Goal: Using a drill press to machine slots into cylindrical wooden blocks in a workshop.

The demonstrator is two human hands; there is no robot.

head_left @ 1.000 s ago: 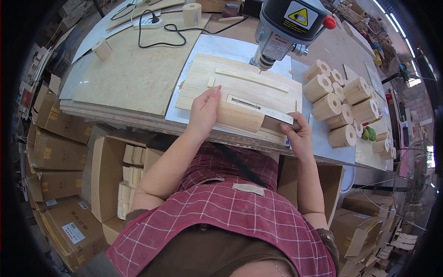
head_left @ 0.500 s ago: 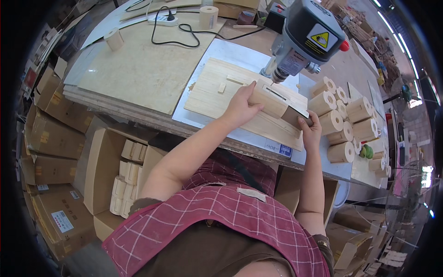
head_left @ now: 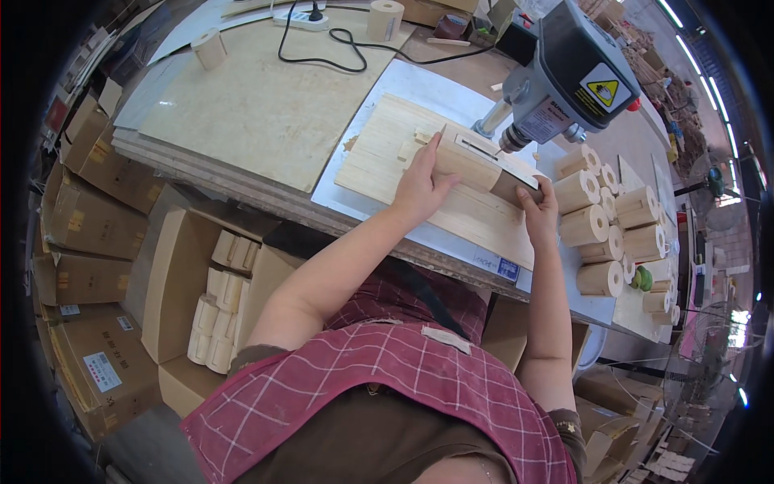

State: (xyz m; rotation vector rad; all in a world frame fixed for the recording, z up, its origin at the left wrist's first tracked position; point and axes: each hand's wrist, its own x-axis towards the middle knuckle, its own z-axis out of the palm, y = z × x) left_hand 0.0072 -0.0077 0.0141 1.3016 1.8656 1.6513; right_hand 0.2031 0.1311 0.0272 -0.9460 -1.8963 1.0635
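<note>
Lying on a pale wooden board (head_left: 375,153) is a wooden cylinder (head_left: 470,169) with a long slot along its top. My left hand (head_left: 423,184) grips its left end, thumb on the near side and fingers behind. At the right end, my right hand (head_left: 540,214) pinches a dark, thin sleeve-like piece (head_left: 508,187) that sits around the cylinder. The small drill press (head_left: 568,77) stands just beyond, its chuck (head_left: 516,139) and thin bit close to the slotted top. Whether the bit touches the wood I cannot tell.
Several drilled wooden cylinders (head_left: 592,222) are stacked right of the board, beside a green tape roll (head_left: 642,278). A black cable (head_left: 322,66) runs across the table from a power strip (head_left: 302,20). Below left, an open carton (head_left: 173,282) holds more wooden pieces.
The view has shifted, moving the table and drill press rightward in the picture. The cylinder now lies nearer the small wood blocks on the board. Both hands keep their hold.
</note>
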